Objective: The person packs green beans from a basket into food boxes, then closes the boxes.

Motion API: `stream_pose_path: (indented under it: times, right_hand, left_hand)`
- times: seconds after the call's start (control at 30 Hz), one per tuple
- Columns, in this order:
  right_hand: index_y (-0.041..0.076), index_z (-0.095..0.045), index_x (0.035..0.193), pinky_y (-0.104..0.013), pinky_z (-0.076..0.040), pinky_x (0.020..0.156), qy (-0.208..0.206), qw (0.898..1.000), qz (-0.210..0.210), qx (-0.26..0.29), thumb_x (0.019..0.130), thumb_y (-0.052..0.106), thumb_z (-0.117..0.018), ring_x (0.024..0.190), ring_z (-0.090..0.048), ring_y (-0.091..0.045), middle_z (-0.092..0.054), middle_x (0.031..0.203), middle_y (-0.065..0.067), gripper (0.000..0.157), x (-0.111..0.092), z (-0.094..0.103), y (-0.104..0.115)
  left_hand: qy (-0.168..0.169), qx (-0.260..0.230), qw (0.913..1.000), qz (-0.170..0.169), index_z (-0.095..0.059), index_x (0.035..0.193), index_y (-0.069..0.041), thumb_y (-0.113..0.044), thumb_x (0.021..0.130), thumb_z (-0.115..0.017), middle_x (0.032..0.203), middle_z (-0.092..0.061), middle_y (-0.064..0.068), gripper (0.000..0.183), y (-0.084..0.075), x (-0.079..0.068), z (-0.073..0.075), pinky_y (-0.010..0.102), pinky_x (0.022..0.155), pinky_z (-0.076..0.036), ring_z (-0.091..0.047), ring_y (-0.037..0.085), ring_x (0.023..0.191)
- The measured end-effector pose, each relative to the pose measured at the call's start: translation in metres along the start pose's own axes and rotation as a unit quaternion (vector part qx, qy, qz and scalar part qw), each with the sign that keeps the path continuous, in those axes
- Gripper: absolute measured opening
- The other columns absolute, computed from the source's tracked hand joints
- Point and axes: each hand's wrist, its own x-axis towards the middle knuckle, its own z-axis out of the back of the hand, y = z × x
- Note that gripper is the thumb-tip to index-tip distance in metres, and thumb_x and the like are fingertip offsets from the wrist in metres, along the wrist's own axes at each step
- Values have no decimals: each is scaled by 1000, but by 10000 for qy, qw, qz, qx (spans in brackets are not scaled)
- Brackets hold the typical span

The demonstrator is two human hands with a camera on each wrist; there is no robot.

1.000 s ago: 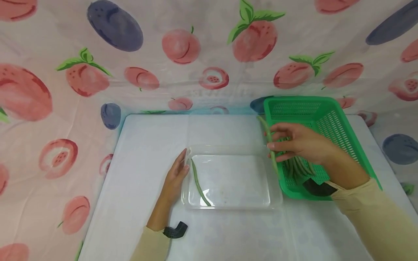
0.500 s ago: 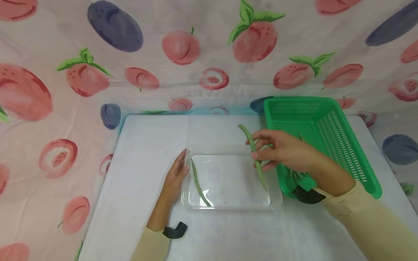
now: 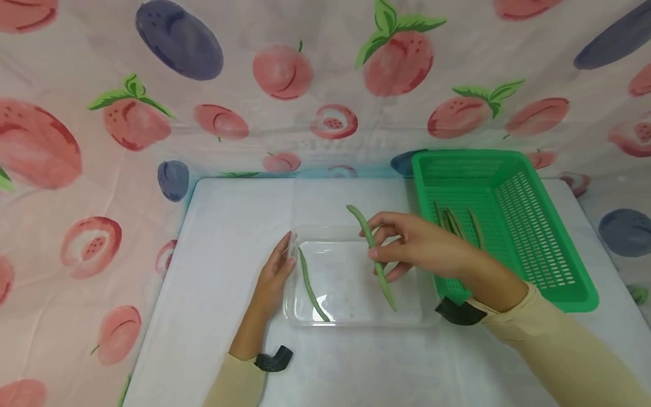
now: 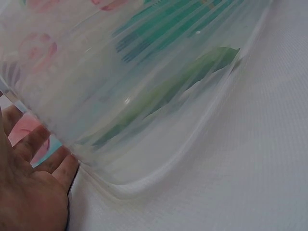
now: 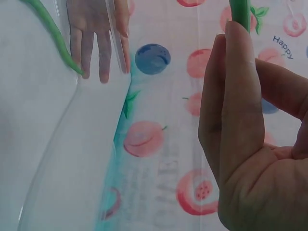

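My right hand (image 3: pixel 407 246) pinches a long green bean (image 3: pixel 360 217) between thumb and fingers, over the right half of a clear plastic container (image 3: pixel 363 325). In the right wrist view only a short piece of the held bean (image 5: pixel 240 12) shows above the fingertips. Another green bean (image 3: pixel 308 287) lies inside the container along its left side. My left hand (image 3: pixel 272 277) touches the container's left wall, its fingers straight along the outside. The left wrist view shows that hand (image 4: pixel 36 178) at the wall, with the lying bean (image 4: pixel 166 94) blurred through the plastic.
A green slotted basket (image 3: pixel 551 226) stands right of the container, with several green beans (image 3: pixel 452 222) inside, partly hidden by my right arm. A white cloth (image 3: pixel 224 226) covers the table. Behind and to the left hangs a fruit-print sheet (image 3: pixel 203 152).
My right hand has carried the held bean leftward from the basket's edge to over the container. More of the beans in the basket show now. The left hand has stayed in place.
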Motion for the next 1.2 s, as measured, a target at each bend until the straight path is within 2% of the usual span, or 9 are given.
stream_pose_path:
  times: [0.2, 0.4, 0.67, 1.2]
  right_hand:
    - [7, -52, 128, -47, -64, 76, 87, 9999, -43, 142, 97, 19, -72, 91, -76, -36, -60, 107, -17, 39, 12, -12, -3]
    - [7, -53, 129, -48, -64, 76, 202, 9993, -25, 322, 96, 17, -72, 89, -75, -30, -60, 104, -17, 39, 23, -23, -9]
    - [6, -53, 128, -47, -64, 74, 206, 9993, -90, 315, 97, 11, -70, 86, -73, -27, -62, 104, -18, 36, 38, -35, -16]
    - [4, -53, 128, -45, -64, 72, 325, 9985, -222, 374, 97, 10, -69, 87, -72, -24, -62, 100, -13, 35, 63, -46, -31]
  left_hand:
    - [-11, 14, 10000, 3, -32, 158, -42, -27, 107, -50, 165, -37, -2, 56, -1, -1, -1, 58, 113, -41, -39, 29, 151]
    - [-60, 52, 10000, 23, -33, 158, -42, -24, 107, -50, 164, -37, -1, 56, 0, -2, 0, 59, 114, -40, -39, 31, 150]
    - [-34, 12, 10000, -91, -33, 159, -37, -23, 107, -50, 163, -39, 2, 56, 2, 0, 0, 59, 113, -41, -41, 31, 149]
    - [-17, -9, 10000, -52, -33, 159, -39, -23, 107, -50, 164, -39, 3, 56, 2, 1, 0, 58, 113, -42, -41, 32, 149]
